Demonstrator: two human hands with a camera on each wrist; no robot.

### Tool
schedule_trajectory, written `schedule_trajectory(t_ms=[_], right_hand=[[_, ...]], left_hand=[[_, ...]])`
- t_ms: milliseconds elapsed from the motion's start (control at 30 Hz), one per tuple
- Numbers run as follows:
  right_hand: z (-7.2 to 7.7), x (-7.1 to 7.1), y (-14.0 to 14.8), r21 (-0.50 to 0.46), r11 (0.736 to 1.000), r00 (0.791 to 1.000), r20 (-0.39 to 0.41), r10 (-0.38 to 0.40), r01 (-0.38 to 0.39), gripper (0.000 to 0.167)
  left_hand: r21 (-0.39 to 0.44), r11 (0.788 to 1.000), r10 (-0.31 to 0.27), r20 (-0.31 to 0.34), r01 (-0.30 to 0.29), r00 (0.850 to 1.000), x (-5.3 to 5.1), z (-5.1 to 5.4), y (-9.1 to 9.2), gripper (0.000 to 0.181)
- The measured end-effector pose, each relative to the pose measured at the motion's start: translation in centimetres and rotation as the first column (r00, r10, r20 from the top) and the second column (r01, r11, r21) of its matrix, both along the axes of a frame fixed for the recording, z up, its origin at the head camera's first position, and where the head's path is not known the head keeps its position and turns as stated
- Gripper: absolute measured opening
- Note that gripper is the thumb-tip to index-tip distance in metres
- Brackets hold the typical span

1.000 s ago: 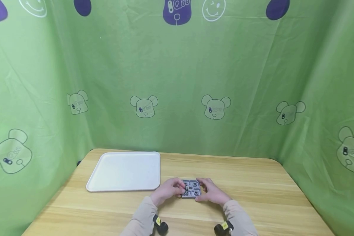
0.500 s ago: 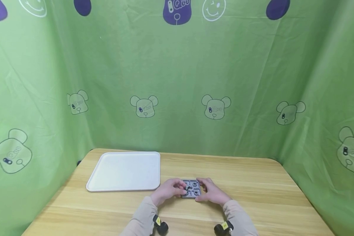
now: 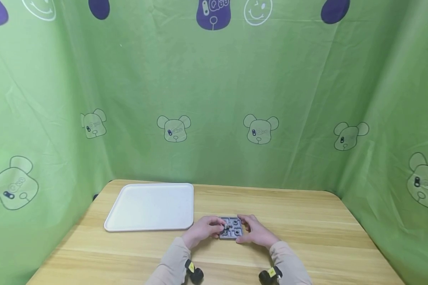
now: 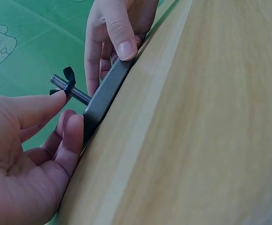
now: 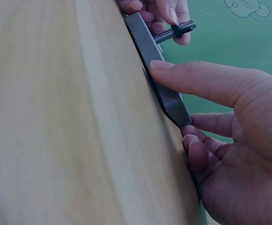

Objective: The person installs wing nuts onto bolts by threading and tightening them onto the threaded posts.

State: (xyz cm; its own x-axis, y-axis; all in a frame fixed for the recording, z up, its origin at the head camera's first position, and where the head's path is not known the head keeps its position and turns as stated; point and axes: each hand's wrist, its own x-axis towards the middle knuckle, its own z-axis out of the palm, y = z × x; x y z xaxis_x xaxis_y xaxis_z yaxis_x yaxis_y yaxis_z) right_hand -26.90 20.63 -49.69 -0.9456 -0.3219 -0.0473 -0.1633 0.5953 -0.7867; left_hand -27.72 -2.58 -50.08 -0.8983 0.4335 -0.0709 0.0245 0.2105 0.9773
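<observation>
black wingnut (image 4: 70,86) between left fingers (image 4: 41,108)

Evenly bright head view and dimmer wrist views with a blurry tabletop (image 4: 210,117)

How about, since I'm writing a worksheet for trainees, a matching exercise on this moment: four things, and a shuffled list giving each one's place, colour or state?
Things
1. Tray
2. Plate
3. Bolt
4. Wing nut

Places, colours, states
A. Threaded, sticking up from the plate
B. Black, touched by the left hand
C. White, lying on the table
D. Held by the right hand

Right pairs
1-C, 2-D, 3-A, 4-B
</observation>
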Motion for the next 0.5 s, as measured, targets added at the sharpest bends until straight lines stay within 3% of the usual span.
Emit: schedule_trajectory(t_ms=[300, 500], right_hand=[[0.24, -0.06, 0.05, 0.005, 1.0, 1.0, -0.005, 0.003, -0.003, 0.092], [0.33, 0.19, -0.03, 0.01, 1.0, 1.0, -0.003, 0.002, -0.002, 0.091]], left_hand=[[0.065, 0.998, 0.013, 0.023, -0.015, 1.0, -0.22, 0.04, 0.0, 0.019], [0.045, 0.999, 0.004, 0.006, -0.004, 1.0, -0.08, -0.04, -0.05, 0.015]])
